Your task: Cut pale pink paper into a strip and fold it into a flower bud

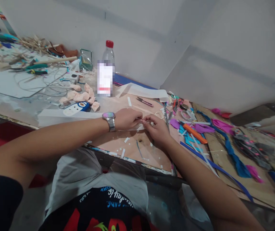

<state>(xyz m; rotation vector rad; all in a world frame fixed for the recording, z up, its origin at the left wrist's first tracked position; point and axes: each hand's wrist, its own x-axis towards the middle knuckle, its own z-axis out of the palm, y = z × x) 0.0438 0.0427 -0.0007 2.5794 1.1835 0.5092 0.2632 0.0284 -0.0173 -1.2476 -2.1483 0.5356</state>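
My left hand (129, 118), with a metal watch (109, 121) on the wrist, is closed in a pinch over the wooden board (113, 144). Fingertip to fingertip with it, my right hand (154, 126) is pinched too. Whatever lies between the fingers is too small or hidden to make out. A long strip of thin white paper (53, 117) runs from the left towards my hands, and a whitish piece shows just below the fingers. Beyond them lie small thread snips (145, 102) and another curled white paper strip (144, 90).
Behind stands a clear bottle with a red cap (109, 44). Peach-coloured crumpled pieces (79, 95) and a blue-and-white oval item (77, 108) are at the left, near pliers (35, 71). An orange-handled cutter (195, 133), blue strips (236, 162) and coloured scraps crowd the right.
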